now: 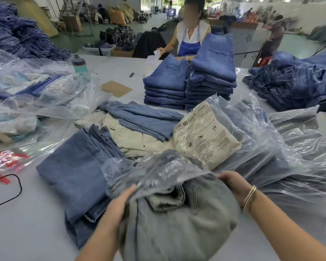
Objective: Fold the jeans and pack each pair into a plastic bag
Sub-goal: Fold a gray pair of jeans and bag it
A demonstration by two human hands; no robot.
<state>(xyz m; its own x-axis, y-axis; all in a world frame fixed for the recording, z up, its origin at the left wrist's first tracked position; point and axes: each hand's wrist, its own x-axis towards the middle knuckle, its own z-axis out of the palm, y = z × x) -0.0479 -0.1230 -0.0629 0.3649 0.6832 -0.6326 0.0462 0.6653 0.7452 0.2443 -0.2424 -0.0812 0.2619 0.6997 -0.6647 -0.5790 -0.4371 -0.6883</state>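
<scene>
A folded pair of grey-blue jeans [177,227] lies right in front of me, its far end inside the mouth of a clear plastic bag [151,172]. My left hand [119,204] grips the bag's left edge together with the jeans. My right hand [233,185], with a bracelet on the wrist, holds the bag's right edge against the jeans. More folded blue jeans [73,170] lie to the left. A bagged beige pair [205,136] rests just beyond.
Two stacks of folded blue jeans [188,85] stand mid-table, with a person seated behind them. Loose plastic bags [299,144] spread at right, filled bags [36,95] at left. Unfolded jeans [294,83] pile at far right. A black cord [17,187] lies near left.
</scene>
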